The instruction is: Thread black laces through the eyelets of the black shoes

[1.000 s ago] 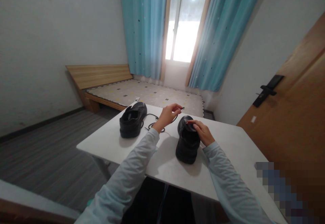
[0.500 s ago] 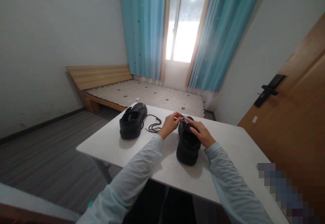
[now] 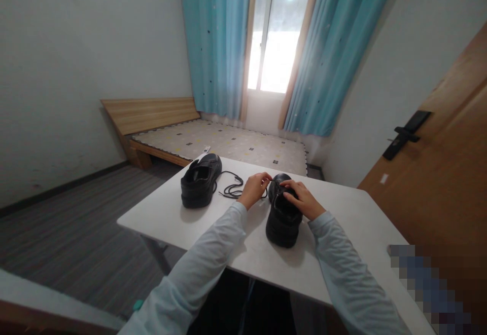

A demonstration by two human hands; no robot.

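Note:
A black shoe stands on the white table, its heel toward me and its toe pointing away. At the left side of its toe, my left hand pinches the end of a black shoelace. My right hand rests on the right side of the shoe's opening, its fingers bent over the tongue and eyelet area; whether they grip anything is hard to see. A loose stretch of dark shoelace lies curled on the table left of my left hand. Farther left sits a second black shoe, apart from both hands.
Beyond the table is a bed with a patterned mattress and a wooden headboard. Blue curtains flank the window. A wooden door with a black handle is on the right. A blurred patch covers the table's right edge.
My left hand has drawn slightly left, away from the right hand, with the lace end in its fingers. My right hand stays at the shoe's tongue. The shoes keep their places.

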